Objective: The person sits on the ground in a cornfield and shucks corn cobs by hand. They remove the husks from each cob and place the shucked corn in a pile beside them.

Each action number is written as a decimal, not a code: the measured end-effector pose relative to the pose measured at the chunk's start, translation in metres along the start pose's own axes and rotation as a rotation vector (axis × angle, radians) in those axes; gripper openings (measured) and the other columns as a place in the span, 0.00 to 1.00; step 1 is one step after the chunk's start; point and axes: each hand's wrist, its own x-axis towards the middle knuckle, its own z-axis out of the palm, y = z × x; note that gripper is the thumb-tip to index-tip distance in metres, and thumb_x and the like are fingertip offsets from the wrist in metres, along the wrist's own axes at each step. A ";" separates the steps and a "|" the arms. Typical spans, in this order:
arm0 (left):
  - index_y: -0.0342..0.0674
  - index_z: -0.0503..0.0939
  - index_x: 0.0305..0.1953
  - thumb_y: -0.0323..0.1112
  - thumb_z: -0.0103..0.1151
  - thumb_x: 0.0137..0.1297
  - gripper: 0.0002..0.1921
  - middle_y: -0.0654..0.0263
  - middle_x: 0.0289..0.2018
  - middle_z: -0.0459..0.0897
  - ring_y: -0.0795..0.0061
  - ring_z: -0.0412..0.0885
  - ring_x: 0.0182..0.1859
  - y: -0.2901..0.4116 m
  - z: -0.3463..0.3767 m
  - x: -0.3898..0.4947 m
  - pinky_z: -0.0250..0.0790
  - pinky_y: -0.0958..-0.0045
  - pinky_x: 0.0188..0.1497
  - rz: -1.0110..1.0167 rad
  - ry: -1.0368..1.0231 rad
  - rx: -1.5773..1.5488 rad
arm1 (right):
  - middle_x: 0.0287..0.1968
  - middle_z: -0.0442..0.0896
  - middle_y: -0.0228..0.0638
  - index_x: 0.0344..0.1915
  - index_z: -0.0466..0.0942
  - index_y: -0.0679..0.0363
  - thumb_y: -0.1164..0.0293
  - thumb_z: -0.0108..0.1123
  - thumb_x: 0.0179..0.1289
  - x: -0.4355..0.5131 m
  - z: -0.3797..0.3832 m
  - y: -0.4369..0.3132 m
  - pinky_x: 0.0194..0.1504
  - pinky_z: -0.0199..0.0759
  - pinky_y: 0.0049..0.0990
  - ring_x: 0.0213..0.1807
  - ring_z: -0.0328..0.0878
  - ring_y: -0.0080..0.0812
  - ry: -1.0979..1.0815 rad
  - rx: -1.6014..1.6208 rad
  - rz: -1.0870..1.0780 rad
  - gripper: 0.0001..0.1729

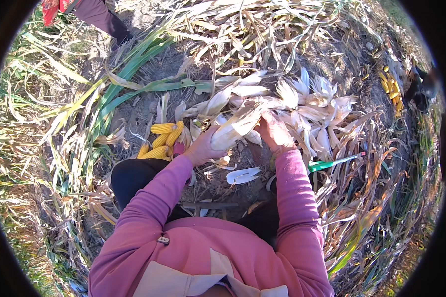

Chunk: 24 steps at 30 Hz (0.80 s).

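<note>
An ear of corn in its pale dry husk (232, 131) lies between my two hands. My left hand (205, 146) is wrapped round its thicker lower end. My right hand (274, 131) is at the upper end, its fingers partly hidden by the husk. Left of my left hand, several husked yellow corn cobs (164, 139) are piled on the ground by my knee. Beyond and right of my right hand spreads a heap of opened, pale corn husks (319, 111). A loose white piece of husk (242, 176) lies on the soil between my forearms.
A green-handled tool (321, 165) lies right of my right forearm. Dry corn stalks (252, 22) cover the ground ahead, with green leaves (133, 67) at the left. A person's leg (102, 18) shows upper left. More yellow cobs (392, 89) lie far right, beside a dark, blurred shape (422, 89).
</note>
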 end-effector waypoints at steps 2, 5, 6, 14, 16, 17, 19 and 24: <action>0.35 0.61 0.63 0.41 0.75 0.45 0.45 0.56 0.52 0.73 0.67 0.71 0.55 0.006 -0.003 -0.001 0.63 0.68 0.60 -0.050 -0.097 -0.020 | 0.52 0.77 0.34 0.54 0.73 0.62 0.56 0.48 0.72 0.001 -0.017 0.003 0.48 0.73 0.29 0.48 0.76 0.28 0.003 -0.411 -0.151 0.22; 0.37 0.61 0.63 0.39 0.75 0.46 0.44 0.56 0.52 0.73 0.67 0.72 0.54 0.005 -0.002 -0.001 0.63 0.68 0.59 -0.037 -0.054 -0.081 | 0.50 0.78 0.33 0.54 0.73 0.61 0.62 0.47 0.74 0.003 -0.011 0.015 0.48 0.72 0.27 0.47 0.75 0.26 0.070 -0.215 -0.178 0.17; 0.37 0.61 0.63 0.39 0.74 0.46 0.44 0.56 0.52 0.73 0.67 0.72 0.54 0.003 -0.001 -0.001 0.63 0.68 0.60 0.006 -0.019 -0.041 | 0.50 0.78 0.32 0.53 0.73 0.61 0.64 0.47 0.74 0.007 -0.005 0.021 0.49 0.72 0.27 0.47 0.75 0.25 0.085 -0.136 -0.191 0.16; 0.38 0.53 0.68 0.36 0.72 0.51 0.46 0.56 0.61 0.62 0.66 0.65 0.61 -0.036 0.025 0.022 0.60 0.66 0.65 0.154 0.237 -0.149 | 0.42 0.80 0.29 0.51 0.73 0.57 0.64 0.53 0.71 0.019 0.026 0.047 0.42 0.72 0.25 0.42 0.77 0.23 0.293 0.301 -0.147 0.13; 0.36 0.51 0.68 0.36 0.71 0.53 0.46 0.54 0.62 0.60 0.63 0.63 0.64 -0.020 0.037 0.023 0.58 0.66 0.66 0.209 0.269 -0.319 | 0.37 0.79 0.28 0.46 0.73 0.56 0.64 0.51 0.72 0.027 0.027 0.055 0.34 0.73 0.26 0.35 0.76 0.23 0.335 0.388 -0.051 0.10; 0.36 0.50 0.67 0.37 0.70 0.54 0.45 0.53 0.63 0.59 0.62 0.62 0.65 -0.013 0.043 0.024 0.58 0.66 0.66 0.238 0.289 -0.402 | 0.36 0.79 0.28 0.46 0.73 0.56 0.64 0.51 0.72 0.028 0.027 0.061 0.34 0.73 0.27 0.35 0.76 0.24 0.321 0.384 -0.033 0.09; 0.35 0.48 0.68 0.41 0.69 0.57 0.45 0.55 0.62 0.62 0.66 0.65 0.63 -0.009 0.039 0.027 0.61 0.68 0.64 0.238 0.321 -0.528 | 0.36 0.78 0.30 0.45 0.73 0.57 0.66 0.49 0.73 0.023 0.050 0.052 0.35 0.74 0.27 0.35 0.76 0.25 0.281 0.370 0.007 0.09; 0.38 0.59 0.64 0.54 0.56 0.66 0.34 0.62 0.55 0.73 0.73 0.74 0.55 0.023 0.020 0.040 0.67 0.68 0.59 0.082 0.364 -0.892 | 0.53 0.78 0.42 0.57 0.68 0.64 0.62 0.38 0.77 0.026 0.049 0.047 0.52 0.74 0.39 0.52 0.78 0.37 0.253 0.547 0.046 0.20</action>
